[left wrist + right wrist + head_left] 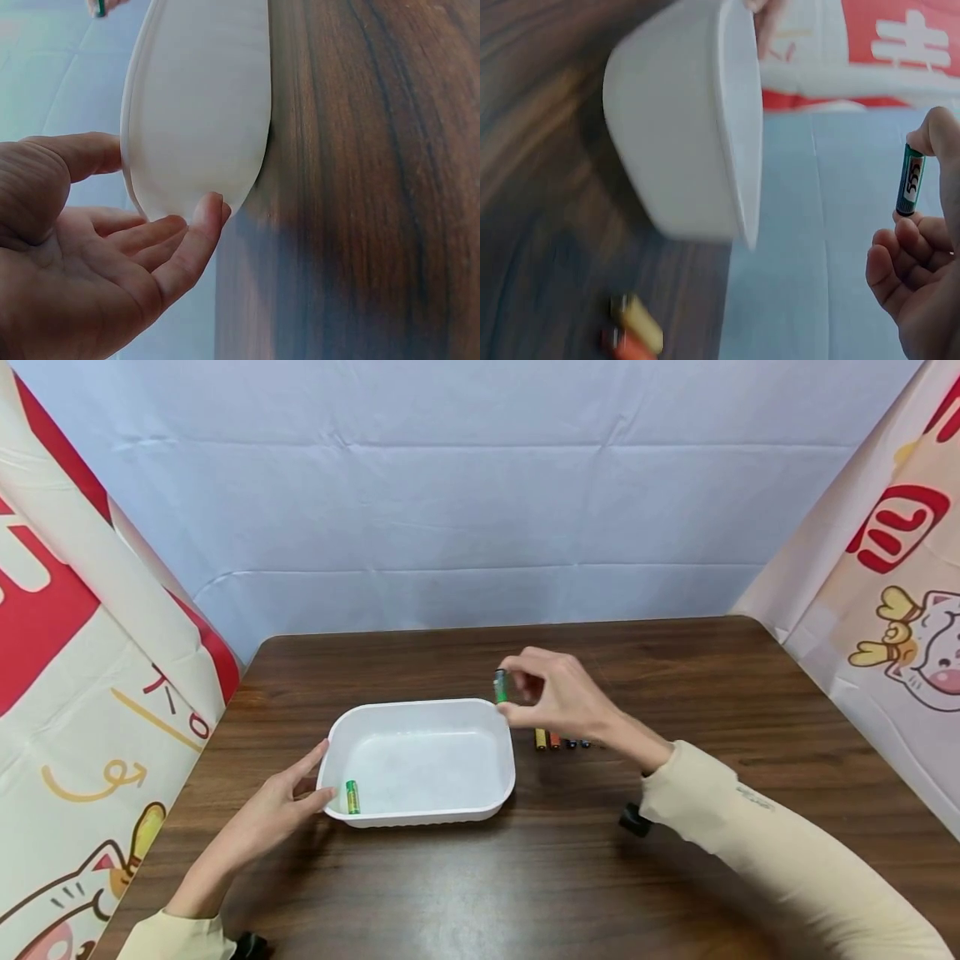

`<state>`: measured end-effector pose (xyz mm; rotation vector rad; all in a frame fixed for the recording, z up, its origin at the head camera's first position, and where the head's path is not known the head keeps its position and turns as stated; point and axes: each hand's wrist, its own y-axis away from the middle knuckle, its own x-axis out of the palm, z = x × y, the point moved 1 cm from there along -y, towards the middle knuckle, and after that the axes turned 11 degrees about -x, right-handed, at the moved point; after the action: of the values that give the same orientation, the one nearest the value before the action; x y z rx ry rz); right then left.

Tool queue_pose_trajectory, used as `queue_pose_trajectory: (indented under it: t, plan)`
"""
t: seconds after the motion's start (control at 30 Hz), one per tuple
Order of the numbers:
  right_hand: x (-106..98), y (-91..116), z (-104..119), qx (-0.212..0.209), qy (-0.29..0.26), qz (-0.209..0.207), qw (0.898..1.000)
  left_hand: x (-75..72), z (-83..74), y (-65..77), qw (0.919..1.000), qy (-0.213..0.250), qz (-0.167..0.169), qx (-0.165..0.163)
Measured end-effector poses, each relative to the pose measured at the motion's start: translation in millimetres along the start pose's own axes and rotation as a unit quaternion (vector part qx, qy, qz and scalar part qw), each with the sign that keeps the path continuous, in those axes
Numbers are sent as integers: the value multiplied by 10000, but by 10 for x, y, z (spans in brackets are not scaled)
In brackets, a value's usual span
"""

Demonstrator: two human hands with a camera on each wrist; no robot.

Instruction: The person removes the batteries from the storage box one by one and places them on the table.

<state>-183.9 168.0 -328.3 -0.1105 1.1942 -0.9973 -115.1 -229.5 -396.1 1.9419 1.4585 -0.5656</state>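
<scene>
A white plastic tray (420, 817) sits on the table, with a green battery (352, 797) lying in its near left corner. My left hand (276, 803) holds the tray's left end; in the left wrist view its thumb is at the rim and its fingers touch the outer wall. Above the tray's right end, my right hand (558, 697) pinches a green and black battery (910, 180) by its two ends, between thumb and fingertips. Below that hand lie a yellow battery (541, 739), an orange one (555, 741) and dark ones (572, 744), partly hidden by the wrist.
The dark wood table (465, 885) backs onto a pale blue cloth (465, 510). Printed cloths hang along the left (82, 635) and right (892, 568) sides.
</scene>
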Motion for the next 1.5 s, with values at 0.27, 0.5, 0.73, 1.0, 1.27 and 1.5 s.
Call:
queue_pose_trajectory:
  t: [0.27, 0.5, 0.73, 1.0, 1.27, 1.5]
  plan:
    - [-552, 491, -277, 605, 544, -151, 9966, -3, -9, 13, 10000, 61, 20, 35]
    - [-825, 946, -515, 966, 894, 39, 9913, -5, -12, 27, 9999, 103, 17, -29]
    - [-829, 1347, -827, 1091, 1027, 330, 9882, -20, -5, 24, 10000, 46, 35, -21]
    - [-747, 1595, -1022, 1293, 1178, 726, 9819, -13, 4, 8, 10000, 25, 28, 42]
    - [-709, 1643, -1075, 1590, 1150, 1246, 9726, -15, -16, 28, 10000, 61, 38, 17]
    - [-677, 1650, -1081, 1722, 1021, 1487, 9684, -21, -20, 29, 9999, 95, 33, -31]
